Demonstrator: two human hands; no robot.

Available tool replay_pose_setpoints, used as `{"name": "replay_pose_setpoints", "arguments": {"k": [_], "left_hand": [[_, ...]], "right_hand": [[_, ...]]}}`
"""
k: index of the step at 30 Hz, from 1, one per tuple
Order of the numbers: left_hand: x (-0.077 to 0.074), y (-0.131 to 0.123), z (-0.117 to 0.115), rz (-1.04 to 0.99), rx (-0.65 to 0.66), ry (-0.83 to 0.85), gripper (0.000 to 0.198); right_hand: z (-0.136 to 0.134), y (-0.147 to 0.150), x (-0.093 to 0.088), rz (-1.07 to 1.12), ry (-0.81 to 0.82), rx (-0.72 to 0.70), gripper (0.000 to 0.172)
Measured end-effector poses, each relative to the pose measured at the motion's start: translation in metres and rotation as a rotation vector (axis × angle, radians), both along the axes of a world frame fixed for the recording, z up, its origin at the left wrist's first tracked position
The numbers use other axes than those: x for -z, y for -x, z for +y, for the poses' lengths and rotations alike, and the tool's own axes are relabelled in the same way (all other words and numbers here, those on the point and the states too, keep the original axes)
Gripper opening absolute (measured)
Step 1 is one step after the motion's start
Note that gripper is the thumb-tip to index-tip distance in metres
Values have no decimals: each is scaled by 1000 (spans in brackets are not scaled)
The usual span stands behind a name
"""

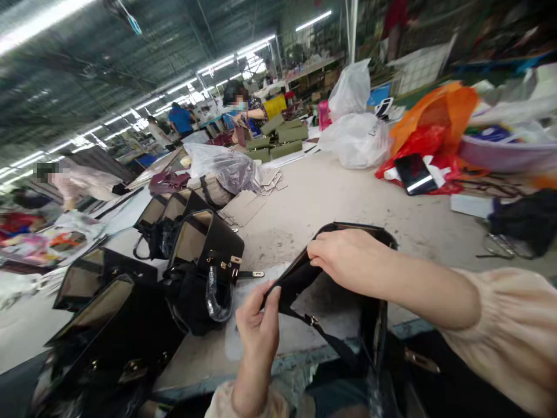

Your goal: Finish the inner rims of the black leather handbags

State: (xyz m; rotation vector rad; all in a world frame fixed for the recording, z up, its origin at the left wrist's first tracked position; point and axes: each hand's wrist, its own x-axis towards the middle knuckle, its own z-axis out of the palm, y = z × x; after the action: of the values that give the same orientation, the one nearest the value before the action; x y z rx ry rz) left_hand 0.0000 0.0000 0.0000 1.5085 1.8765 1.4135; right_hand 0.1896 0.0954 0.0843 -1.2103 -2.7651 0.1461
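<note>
A black glossy handbag (296, 277) with gold hardware and a thin strap stands open at the near edge of the pale dusty surface (331, 197). The left hand (257, 326) pinches its near rim, fingers (272, 303) clenched on it. The right hand (348, 255) grips the far rim, fingers (318, 253) curled over it. More black handbags (204, 267) stand just left.

Peach-cream sleeves (509, 331) — puffed, gathered at the cuffs (soft fabric) — above bare hands (346, 255).
</note>
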Motion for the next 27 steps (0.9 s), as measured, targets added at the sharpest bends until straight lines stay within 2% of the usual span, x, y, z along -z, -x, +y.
{"name": "replay_pose_setpoints", "arguments": {"k": [4, 11, 18, 23, 27], "left_hand": [[1, 3, -2, 32, 25, 5, 21], [-6, 2, 1, 77, 23, 0, 19], [-3, 8, 6, 138, 24, -10, 17], [-3, 15, 14, 107, 2, -18, 25], [-4, 20, 19, 107, 47, 11, 33]], "right_hand": [[-1, -3, -2, -14, -13, 42, 19], [1, -3, 0, 15, -55, 97, 23], [5, -4, 4, 52, -17, 110, 20], [10, -6, 5, 56, -3, 134, 18], [16, -6, 5, 35, 17, 116, 22]]}}
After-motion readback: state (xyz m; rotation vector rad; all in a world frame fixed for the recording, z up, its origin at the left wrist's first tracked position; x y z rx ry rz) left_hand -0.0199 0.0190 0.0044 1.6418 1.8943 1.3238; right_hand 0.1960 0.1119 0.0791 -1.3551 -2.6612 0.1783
